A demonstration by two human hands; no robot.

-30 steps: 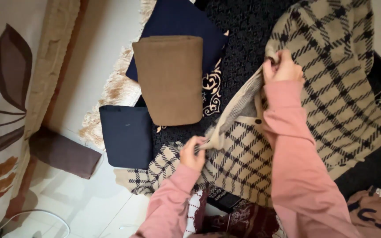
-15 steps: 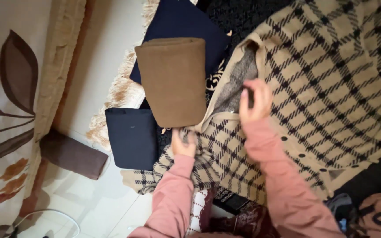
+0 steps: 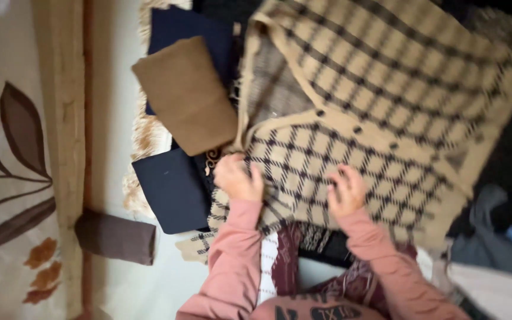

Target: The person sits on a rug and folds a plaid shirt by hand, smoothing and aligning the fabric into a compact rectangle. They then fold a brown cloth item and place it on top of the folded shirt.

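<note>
On woolly checked cardigan (image 3: 351, 160), both hands (image 3: 238, 178) flat.

From my remote seat I can pick out no packages, labels, signs or screens; only folded cloth and garments fill the view.

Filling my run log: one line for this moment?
left hand: flat on cardigan | right hand: flat on cardigan | beside: tan cloth

Domestic interior, floor level: a fringed rug (image 3: 140, 127) on pale tiled floor (image 3: 111, 71), a leaf-patterned upholstered cushion (image 3: 7, 148) along one side, and folded garments, brown (image 3: 188, 95) and navy (image 3: 173, 189), stacked beside a checked cardigan (image 3: 386, 101).
</note>
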